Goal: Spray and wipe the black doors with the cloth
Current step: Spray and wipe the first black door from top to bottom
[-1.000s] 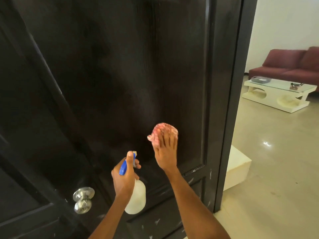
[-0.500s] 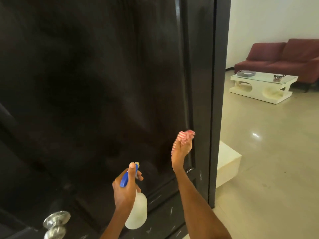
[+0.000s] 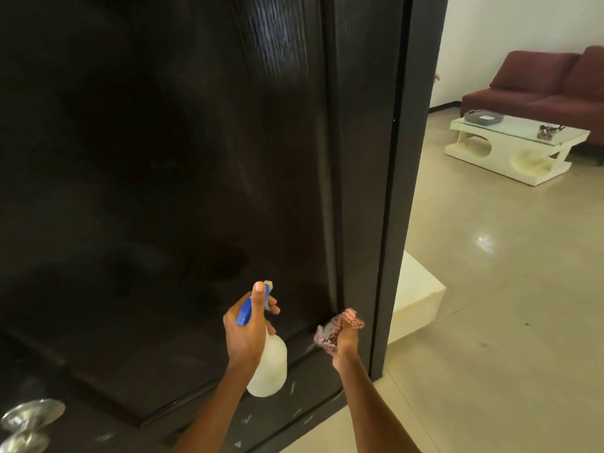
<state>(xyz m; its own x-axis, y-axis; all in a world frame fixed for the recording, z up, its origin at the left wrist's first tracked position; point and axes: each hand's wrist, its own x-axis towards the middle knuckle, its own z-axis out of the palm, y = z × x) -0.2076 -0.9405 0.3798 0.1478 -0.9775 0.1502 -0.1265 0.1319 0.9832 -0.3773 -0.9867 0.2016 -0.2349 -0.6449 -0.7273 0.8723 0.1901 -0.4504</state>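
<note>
A tall black door (image 3: 183,165) fills the left and middle of the view, its panel glossy with a faint sheen. My left hand (image 3: 244,331) grips a white spray bottle (image 3: 269,366) with a blue trigger head, its nozzle pointing at the door. My right hand (image 3: 343,343) holds a bunched pink patterned cloth (image 3: 340,323) at the lower right corner of the panel, beside the door's edge moulding. Whether the cloth touches the door I cannot tell.
A silver door knob (image 3: 27,423) sits at the bottom left. White scuff marks streak the door's lower rail. Right of the door frame (image 3: 405,178) lie a pale floor, a cream block (image 3: 415,299), a white coffee table (image 3: 513,148) and a maroon sofa (image 3: 549,89).
My right hand with the cloth has come down from the middle of the panel to its lower right corner. The left hand with the bottle stays about where it was.
</note>
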